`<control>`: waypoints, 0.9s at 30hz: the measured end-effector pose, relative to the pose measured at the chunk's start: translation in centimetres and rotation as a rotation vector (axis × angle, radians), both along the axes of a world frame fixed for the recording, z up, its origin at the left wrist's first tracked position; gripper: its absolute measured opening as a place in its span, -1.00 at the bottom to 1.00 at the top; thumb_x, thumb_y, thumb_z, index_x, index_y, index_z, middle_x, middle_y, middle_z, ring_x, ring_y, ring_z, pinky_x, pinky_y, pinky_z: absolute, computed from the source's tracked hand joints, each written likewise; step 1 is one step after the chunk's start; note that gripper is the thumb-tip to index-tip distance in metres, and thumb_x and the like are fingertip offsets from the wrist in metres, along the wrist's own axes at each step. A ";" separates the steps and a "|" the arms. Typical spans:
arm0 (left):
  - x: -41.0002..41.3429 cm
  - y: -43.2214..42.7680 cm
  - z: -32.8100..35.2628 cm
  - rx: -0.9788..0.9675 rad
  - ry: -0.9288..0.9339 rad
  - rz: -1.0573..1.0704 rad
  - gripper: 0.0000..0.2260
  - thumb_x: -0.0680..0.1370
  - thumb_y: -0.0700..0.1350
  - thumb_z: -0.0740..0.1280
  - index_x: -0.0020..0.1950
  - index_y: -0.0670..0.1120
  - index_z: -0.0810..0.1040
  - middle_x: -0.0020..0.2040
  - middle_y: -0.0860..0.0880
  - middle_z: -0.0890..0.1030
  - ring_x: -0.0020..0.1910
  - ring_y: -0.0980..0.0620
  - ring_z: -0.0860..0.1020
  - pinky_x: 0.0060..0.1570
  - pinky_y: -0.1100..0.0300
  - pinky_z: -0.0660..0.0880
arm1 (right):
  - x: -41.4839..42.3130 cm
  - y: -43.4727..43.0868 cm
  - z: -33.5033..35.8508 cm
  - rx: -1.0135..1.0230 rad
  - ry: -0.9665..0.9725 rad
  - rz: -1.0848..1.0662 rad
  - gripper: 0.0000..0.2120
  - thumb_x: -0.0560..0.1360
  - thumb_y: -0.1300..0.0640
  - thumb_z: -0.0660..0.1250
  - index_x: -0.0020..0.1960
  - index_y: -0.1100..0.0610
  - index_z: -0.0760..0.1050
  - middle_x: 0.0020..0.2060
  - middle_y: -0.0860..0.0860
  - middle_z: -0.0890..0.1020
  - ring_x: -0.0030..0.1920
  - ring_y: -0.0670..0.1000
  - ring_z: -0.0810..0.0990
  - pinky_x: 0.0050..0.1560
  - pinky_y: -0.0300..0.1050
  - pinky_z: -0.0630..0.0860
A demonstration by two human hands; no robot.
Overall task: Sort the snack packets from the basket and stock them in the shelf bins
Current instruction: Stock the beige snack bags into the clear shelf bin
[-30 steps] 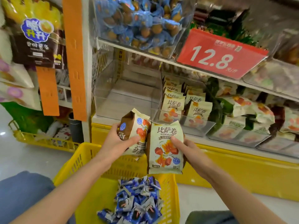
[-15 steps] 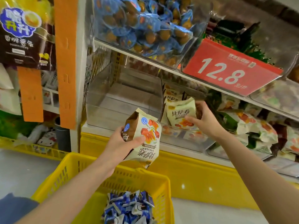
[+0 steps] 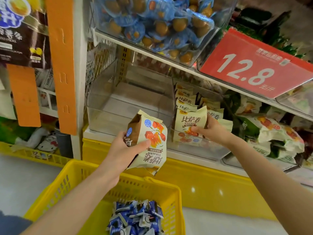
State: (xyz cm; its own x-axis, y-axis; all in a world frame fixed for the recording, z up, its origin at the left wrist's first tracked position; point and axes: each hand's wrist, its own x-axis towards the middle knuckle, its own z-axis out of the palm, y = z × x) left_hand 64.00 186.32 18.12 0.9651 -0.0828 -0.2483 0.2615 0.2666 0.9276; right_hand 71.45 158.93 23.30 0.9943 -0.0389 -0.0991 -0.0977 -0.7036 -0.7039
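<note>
- I lose the near wall of the yellow basket point(image 3: 67, 180) past the bottom edge.
- Above the basket, the cream snack packet point(image 3: 152, 146) hides most fingers of the left hand point(image 3: 125, 150).

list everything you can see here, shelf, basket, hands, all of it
clear bin: one, transparent, lower shelf, left
stocked cream packets: several, cream, in rows just right of the clear bin
upright cream packet: one, cream, in front of those rows
upside-down cream packet: one, cream and brown, above the basket
blue-wrapped snacks: many, blue and brown, upper bin
green and white packets: several, lower shelf, right
price sign: one, red, reads 12.8, upper shelf edge
orange strips: two, orange, far left
yellow basket: one, yellow, below the shelf
blue packets: many, blue and white, in the basket
left hand: grips the upside-down cream packet
right hand: holds the upright cream packet
</note>
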 end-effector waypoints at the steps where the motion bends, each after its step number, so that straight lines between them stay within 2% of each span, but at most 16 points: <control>1: 0.0 0.1 -0.1 0.001 0.004 0.003 -0.66 0.34 -0.10 0.51 0.03 0.06 0.47 -0.14 0.05 0.68 -0.25 0.10 0.67 -0.40 0.27 0.54 | 0.0 0.2 0.5 -0.124 -0.119 0.007 -0.40 0.37 0.13 0.48 0.30 0.05 0.26 0.22 0.03 0.52 0.19 0.02 0.52 0.17 -0.02 0.51; 3: 0.1 0.1 -0.3 0.005 0.007 0.005 -0.64 0.33 -0.09 0.51 0.04 0.06 0.47 -0.13 0.05 0.68 -0.25 0.11 0.67 -0.42 0.28 0.53 | 0.1 0.9 1.8 -0.413 -0.369 0.080 -0.29 0.32 0.06 0.52 0.36 0.03 0.26 0.30 0.02 0.44 0.28 0.02 0.43 0.27 -0.01 0.42; 4: 0.1 0.0 -0.4 0.007 0.008 0.002 -0.64 0.33 -0.09 0.51 0.05 0.05 0.47 -0.13 0.05 0.68 -0.25 0.11 0.67 -0.41 0.27 0.54 | 0.2 1.5 2.4 -0.564 -0.426 0.147 -0.25 0.31 -0.01 0.51 0.40 0.01 0.25 0.33 0.00 0.42 0.32 0.02 0.38 0.29 -0.03 0.35; 7: 0.1 -0.3 -0.7 0.024 0.009 -0.009 -0.63 0.34 -0.09 0.51 0.07 0.04 0.48 -0.15 0.07 0.69 -0.25 0.13 0.66 -0.40 0.28 0.53 | 1.0 2.6 3.8 -0.971 -0.334 0.315 -0.33 0.40 -0.24 0.34 0.42 -0.01 0.28 0.33 0.01 0.44 0.33 0.05 0.35 0.27 -0.02 0.36; 10: 0.0 -0.5 -1.0 0.025 0.019 -0.006 -0.62 0.34 -0.09 0.51 0.09 0.05 0.47 -0.14 0.07 0.68 -0.26 0.15 0.66 -0.42 0.31 0.51 | 1.9 2.7 4.1 -1.206 -0.154 0.338 -0.29 0.44 -0.32 0.22 0.45 0.04 0.21 0.27 0.06 0.50 0.24 0.11 0.45 0.17 0.01 0.45; 13: -0.1 -0.6 -1.2 0.001 0.019 -0.003 -0.61 0.33 -0.12 0.51 0.09 0.03 0.47 -0.17 0.08 0.68 -0.29 0.17 0.65 -0.47 0.35 0.50 | 2.3 2.3 3.5 -1.186 -0.025 0.320 -0.19 0.41 -0.36 0.22 0.49 0.05 0.10 0.26 0.08 0.51 0.18 0.13 0.50 0.10 -0.01 0.50; 19: 0.0 -0.4 -0.9 -0.052 -0.009 -0.011 -0.61 0.33 -0.13 0.51 0.10 0.00 0.48 -0.17 0.07 0.69 -0.26 0.14 0.66 -0.46 0.35 0.51 | 1.9 0.7 2.1 -0.826 0.008 0.188 -0.05 0.25 -0.43 0.20 0.50 0.01 0.10 0.42 0.05 0.35 0.37 0.13 0.35 0.29 0.00 0.32; 23: 0.0 -0.3 -0.8 -0.051 -0.042 -0.029 -0.65 0.34 -0.10 0.50 0.05 0.05 0.47 -0.19 0.11 0.69 -0.25 0.14 0.66 -0.44 0.35 0.51 | 2.6 1.3 1.4 -0.878 0.058 0.209 0.01 0.19 -0.46 0.15 0.51 -0.01 0.05 0.45 0.05 0.30 0.41 0.14 0.29 0.32 0.02 0.28; 27: 0.0 -0.3 -0.9 -0.039 -0.063 -0.043 -0.64 0.34 -0.09 0.50 0.06 0.06 0.47 -0.18 0.13 0.68 -0.23 0.14 0.66 -0.41 0.35 0.52 | 3.4 1.2 1.1 -0.899 0.104 0.247 -0.08 0.34 -0.38 0.24 0.53 0.02 -0.01 0.46 0.07 0.29 0.42 0.15 0.28 0.33 0.01 0.28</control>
State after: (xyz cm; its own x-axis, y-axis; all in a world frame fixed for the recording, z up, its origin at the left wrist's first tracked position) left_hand 64.02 186.03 17.25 0.9741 -0.1327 -0.1830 0.2149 0.2927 0.9318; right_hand 74.81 160.11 24.38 0.9725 0.0671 -0.2232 0.0953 -0.9884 0.1179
